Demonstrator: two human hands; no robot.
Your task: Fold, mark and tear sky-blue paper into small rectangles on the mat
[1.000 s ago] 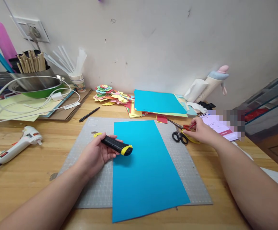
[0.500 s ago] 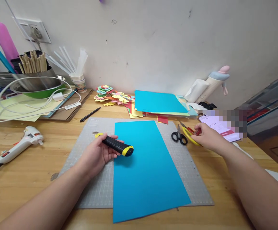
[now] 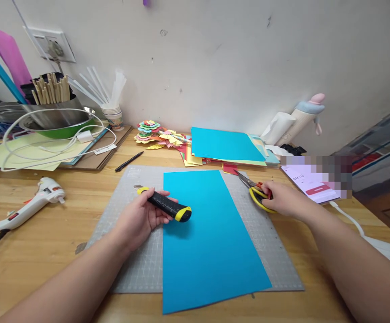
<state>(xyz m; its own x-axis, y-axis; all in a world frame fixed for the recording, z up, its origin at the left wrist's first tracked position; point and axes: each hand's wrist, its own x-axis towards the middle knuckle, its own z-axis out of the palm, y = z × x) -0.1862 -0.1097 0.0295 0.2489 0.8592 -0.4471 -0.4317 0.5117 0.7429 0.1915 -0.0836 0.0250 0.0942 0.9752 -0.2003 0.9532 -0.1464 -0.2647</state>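
Note:
My left hand point(image 3: 149, 215) is closed around a black and yellow utility knife point(image 3: 168, 205), its tip pointing up and left. It hovers over the left edge of a blue sheet of paper point(image 3: 211, 242). That sheet lies lengthwise on a grey cutting mat point(image 3: 131, 264). To the right of the sheet, my right hand point(image 3: 277, 195) grips scissors point(image 3: 257, 197) with yellow and red handles. Their blades point up and left toward small red and yellow paper scraps point(image 3: 230, 168). The black-handled scissors are largely hidden behind the held pair.
A glue gun point(image 3: 32, 202) lies at left, and a black pen point(image 3: 129, 161) behind the mat. Along the wall are paper flowers point(image 3: 149, 131), stacked coloured paper point(image 3: 227, 143) and a bottle point(image 3: 304, 119). A phone point(image 3: 312, 181) with a cable sits at right.
My right hand has moved left and slightly toward me with the yellow and red scissors, now covering the black pair. The left hand keeps the utility knife in place; the view shifts slightly.

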